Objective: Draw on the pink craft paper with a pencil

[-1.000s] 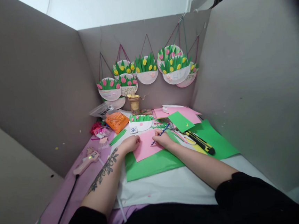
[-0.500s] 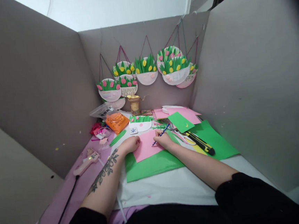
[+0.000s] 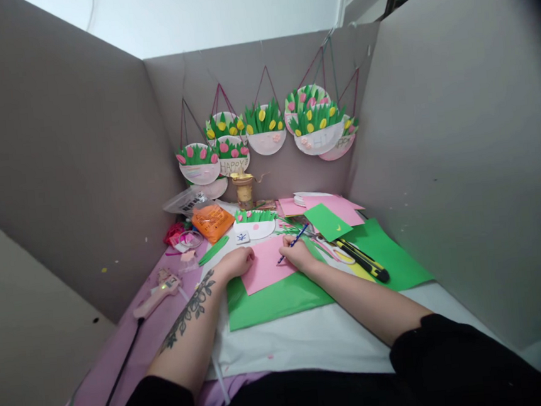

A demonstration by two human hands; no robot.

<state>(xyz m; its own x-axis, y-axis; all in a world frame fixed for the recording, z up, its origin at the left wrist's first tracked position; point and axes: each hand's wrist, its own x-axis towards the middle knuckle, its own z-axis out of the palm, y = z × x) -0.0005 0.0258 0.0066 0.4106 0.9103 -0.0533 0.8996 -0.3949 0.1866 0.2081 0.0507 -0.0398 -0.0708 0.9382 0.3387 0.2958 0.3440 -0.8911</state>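
Note:
My right hand grips a dark blue pencil with pale markings, its tip down near the pink paper. That sheet lies flat on a larger green sheet. Curled fingers of my left hand rest at the left edge of the pink paper; whatever is under them is hidden. Just beyond the pink sheet lie a small white tile with a blue character and a white half-plate with green paper grass.
Scissors and a yellow-black cutter knife lie right of my right hand. A pink glue gun with a cord lies on the left. Behind are an orange bag, a cup and hanging paper-plate baskets. Grey panels surround the table.
The pencil and my right hand have shifted very slightly to the right over the pink paper. My left hand stays in place.

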